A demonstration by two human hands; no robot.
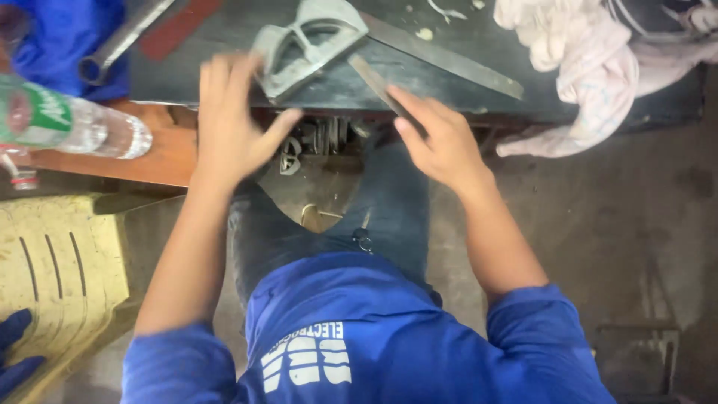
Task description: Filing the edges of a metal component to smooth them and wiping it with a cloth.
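A worker's left hand (232, 120) spreads open against a combination square (307, 45) at the dark surface's (224, 30) edge; the right hand (441, 138) pinches a flat file (374, 82); a nudge could tip the overhanging square off

head view | steep downward look | close over workbench (224, 30) edge

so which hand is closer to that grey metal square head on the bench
Left. The left hand lies against the grey metal square head, fingers at its lower edge. The right hand is off to its right, on a flat file.
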